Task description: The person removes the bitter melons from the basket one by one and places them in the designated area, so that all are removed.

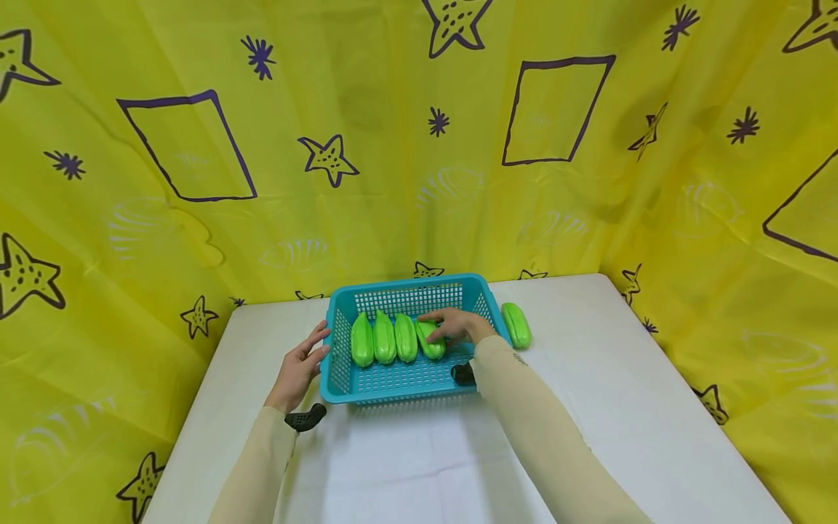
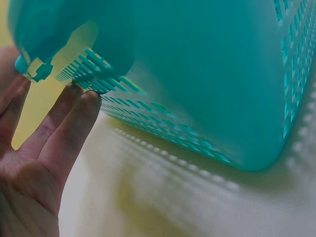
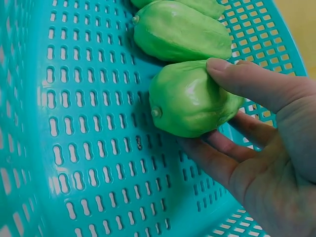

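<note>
A turquoise plastic basket stands on the white table, with a row of green, ridged gourds lying in its left and middle part. My right hand reaches inside and grips the gourd at the row's right end, thumb on top and fingers below its side. That gourd lies close beside its neighbour. At the basket's left end, my left hand touches the outside of the wall below the rim, its fingers fairly straight. Part of the held gourd is hidden by the right hand.
Another green gourd lies on the table just outside the basket's right end. Yellow curtains with star drawings hang at the back and both sides. A black wrist device sits at the left cuff.
</note>
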Available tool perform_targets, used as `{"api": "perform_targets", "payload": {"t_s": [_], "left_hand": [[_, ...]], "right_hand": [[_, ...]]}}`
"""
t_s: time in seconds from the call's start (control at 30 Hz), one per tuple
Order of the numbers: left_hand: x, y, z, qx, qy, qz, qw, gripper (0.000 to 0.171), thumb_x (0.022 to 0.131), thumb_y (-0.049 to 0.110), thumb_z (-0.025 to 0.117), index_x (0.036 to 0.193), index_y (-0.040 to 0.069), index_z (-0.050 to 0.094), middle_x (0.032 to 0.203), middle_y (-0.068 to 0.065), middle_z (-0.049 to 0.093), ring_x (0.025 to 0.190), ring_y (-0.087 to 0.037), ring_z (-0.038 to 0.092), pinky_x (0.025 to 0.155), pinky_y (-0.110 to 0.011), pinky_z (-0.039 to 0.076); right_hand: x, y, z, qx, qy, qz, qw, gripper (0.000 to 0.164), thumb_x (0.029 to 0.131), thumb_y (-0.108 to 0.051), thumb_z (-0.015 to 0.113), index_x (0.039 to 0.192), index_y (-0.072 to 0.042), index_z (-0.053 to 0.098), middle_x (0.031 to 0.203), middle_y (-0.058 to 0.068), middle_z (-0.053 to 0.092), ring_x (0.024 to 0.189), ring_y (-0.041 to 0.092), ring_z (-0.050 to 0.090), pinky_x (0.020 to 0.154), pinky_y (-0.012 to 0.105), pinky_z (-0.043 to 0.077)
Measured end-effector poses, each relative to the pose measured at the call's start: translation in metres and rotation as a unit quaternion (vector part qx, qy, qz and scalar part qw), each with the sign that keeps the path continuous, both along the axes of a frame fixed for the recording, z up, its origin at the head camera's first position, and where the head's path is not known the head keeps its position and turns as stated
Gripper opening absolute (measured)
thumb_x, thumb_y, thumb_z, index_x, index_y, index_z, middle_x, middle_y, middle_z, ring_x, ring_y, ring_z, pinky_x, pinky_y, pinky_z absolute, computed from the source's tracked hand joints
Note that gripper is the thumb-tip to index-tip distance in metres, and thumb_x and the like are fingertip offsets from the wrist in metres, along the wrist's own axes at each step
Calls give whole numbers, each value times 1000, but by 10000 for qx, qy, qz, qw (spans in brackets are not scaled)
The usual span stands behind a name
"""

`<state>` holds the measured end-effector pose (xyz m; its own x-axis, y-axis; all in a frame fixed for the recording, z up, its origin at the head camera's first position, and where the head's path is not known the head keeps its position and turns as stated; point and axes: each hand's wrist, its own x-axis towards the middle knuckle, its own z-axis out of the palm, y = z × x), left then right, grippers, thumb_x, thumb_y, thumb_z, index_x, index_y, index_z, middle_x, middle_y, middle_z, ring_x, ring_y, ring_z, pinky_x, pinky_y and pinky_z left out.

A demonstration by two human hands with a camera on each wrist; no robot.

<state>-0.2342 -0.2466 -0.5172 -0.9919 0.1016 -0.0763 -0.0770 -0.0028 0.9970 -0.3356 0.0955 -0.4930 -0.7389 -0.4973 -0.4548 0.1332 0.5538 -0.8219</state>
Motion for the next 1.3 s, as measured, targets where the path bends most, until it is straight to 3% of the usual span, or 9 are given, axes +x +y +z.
{"api": "perform_targets", "payload": {"t_s": [0.27,0.43,0.7,0.9,1.3], "left_hand": [[5,4,14,-48,-114,-15,9999,49,102,15,52,149,5,40,162,3,21,147,-22,22,93,-20,49],[4,4,13,-6,-89,-33,10000,50,102,15,53,149,4,40,162,4,21,146,-23,24,92,-19,49],[4,3,13,-51,-73,-25,10000,49,102,15,52,149,4,40,162,4,21,146,-23,25,92,-20,49],[5,3,12,-34,-123,-28,9999,50,102,16,53,149,5,39,162,4,21,147,-22,21,93,-20,49],[5,4,13,-65,-140,-31,9999,50,103,15,52,149,4,39,162,4,21,147,-22,21,94,-21,48]], "right_hand": [[-1,4,2,47,95,156,9998,60,94,-8,65,148,-19,44,158,17,23,139,38,33,99,50,47],[-1,6,2,55,196,218,9996,58,94,-8,65,148,-17,45,157,19,24,139,39,33,99,50,47],[-4,10,1,-165,236,-183,9994,56,93,-12,67,146,-15,48,155,24,27,136,40,36,96,50,49],[-5,14,4,-375,452,-308,9978,55,93,-18,67,145,-14,49,155,23,27,140,40,30,99,57,44],[-6,26,15,-230,548,-57,9982,53,91,-20,71,141,-16,54,154,23,30,141,38,29,92,49,52]]}}
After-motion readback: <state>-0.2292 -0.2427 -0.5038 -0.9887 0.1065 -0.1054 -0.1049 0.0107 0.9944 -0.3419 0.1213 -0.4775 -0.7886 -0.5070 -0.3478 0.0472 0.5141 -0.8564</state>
